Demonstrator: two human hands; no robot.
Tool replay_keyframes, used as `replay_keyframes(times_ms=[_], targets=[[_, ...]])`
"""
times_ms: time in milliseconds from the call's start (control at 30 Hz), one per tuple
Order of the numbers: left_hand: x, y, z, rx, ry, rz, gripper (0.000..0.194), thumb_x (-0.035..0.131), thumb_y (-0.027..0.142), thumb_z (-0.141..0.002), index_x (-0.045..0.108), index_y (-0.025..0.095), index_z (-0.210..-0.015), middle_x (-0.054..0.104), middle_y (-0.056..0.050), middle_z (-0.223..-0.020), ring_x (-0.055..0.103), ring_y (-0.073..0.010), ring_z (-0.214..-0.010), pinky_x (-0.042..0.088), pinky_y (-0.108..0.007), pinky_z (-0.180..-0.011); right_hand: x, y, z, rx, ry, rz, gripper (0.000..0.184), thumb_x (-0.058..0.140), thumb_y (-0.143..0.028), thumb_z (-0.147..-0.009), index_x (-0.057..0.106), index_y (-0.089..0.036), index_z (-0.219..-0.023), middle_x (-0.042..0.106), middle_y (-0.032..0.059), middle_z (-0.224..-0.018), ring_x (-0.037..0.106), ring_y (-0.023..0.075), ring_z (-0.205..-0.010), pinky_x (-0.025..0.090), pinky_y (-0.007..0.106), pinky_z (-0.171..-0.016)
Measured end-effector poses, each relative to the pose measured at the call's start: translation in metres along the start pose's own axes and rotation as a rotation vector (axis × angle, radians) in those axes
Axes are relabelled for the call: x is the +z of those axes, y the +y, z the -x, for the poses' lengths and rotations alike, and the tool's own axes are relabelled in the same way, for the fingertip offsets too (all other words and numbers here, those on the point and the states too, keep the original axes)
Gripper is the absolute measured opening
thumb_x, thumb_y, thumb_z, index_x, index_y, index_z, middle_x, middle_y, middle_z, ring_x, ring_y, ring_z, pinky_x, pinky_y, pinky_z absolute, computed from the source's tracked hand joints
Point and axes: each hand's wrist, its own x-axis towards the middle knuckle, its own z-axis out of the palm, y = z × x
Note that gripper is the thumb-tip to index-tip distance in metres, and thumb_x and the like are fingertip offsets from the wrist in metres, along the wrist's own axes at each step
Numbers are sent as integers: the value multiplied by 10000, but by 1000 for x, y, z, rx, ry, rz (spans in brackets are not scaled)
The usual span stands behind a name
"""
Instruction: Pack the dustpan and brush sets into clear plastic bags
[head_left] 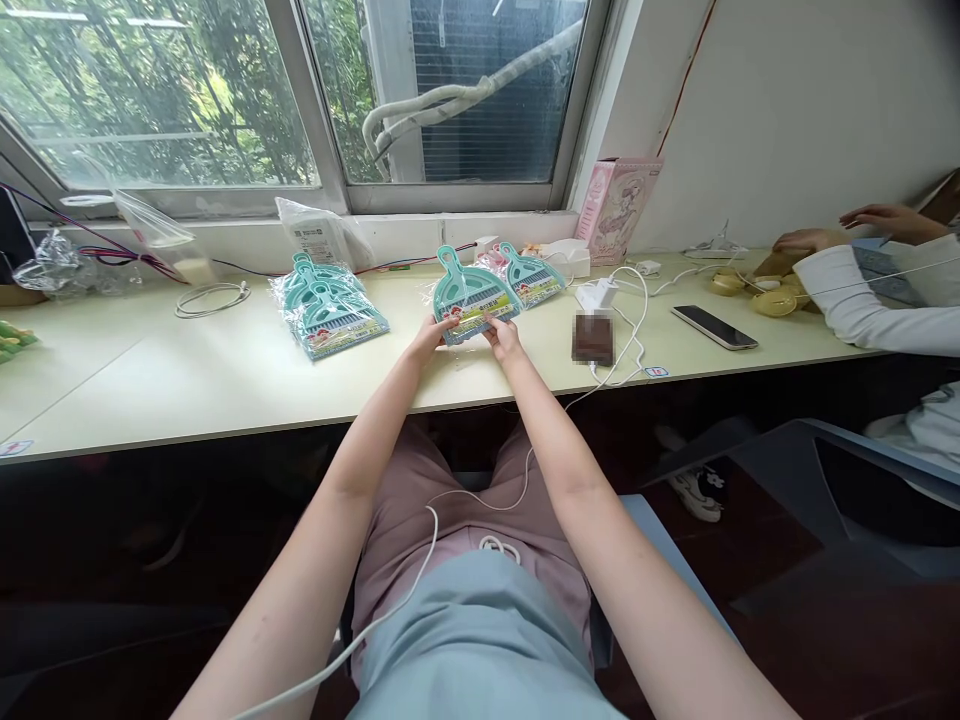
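Between my two hands is a packaged teal mini dustpan and brush set (466,292) with a yellow label, tilted up above the table. My left hand (430,338) grips its lower left corner, thumb on the front. At the lower right edge, my right hand (502,338) pinches it the same way. To the left lies a pile of similar teal dustpan sets (330,305) in clear wrap. Behind and to the right of the held one rests another wrapped dustpan set (534,275), partly overlapped by it.
A white charger (596,294) with cables and a blurred brown item (592,339) are to the right, near a phone (715,327). A pink box (619,210) stands by the wall. Another person's hands (810,240) are at the far right. A coiled cable (212,299) lies left.
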Motion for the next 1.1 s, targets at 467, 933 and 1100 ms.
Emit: replay_keyframes(times_ms=[467, 933, 1100], targets=[[4, -1, 1, 62, -46, -5, 461, 769, 397, -761, 620, 153, -1122, 717, -107, -1060, 697, -187, -802, 589, -303, -670, 0, -3, 4, -27, -31, 17, 208, 699, -139, -852, 644, -172, -1049, 762, 1, -899, 728, 120, -822, 607, 239, -815], [5, 1, 4, 50, 5, 16, 404, 775, 339, -717, 641, 140, -1042, 719, -81, -970, 688, -173, -778, 571, -298, -686, 1, 1, 2, -6, 20, -7, 165, 605, -6, -829, 626, -168, -802, 729, -14, -777, 708, 111, -768, 612, 229, -783], [5, 1, 3, 32, 12, 23, 382, 749, 314, -730, 633, 147, -1053, 719, -75, -950, 692, -186, -777, 578, -311, -681, 0, 2, -1, 8, 22, 0, 155, 614, -16, -830, 622, -166, -790, 723, -8, -770, 702, 111, -739, 608, 229, -780]])
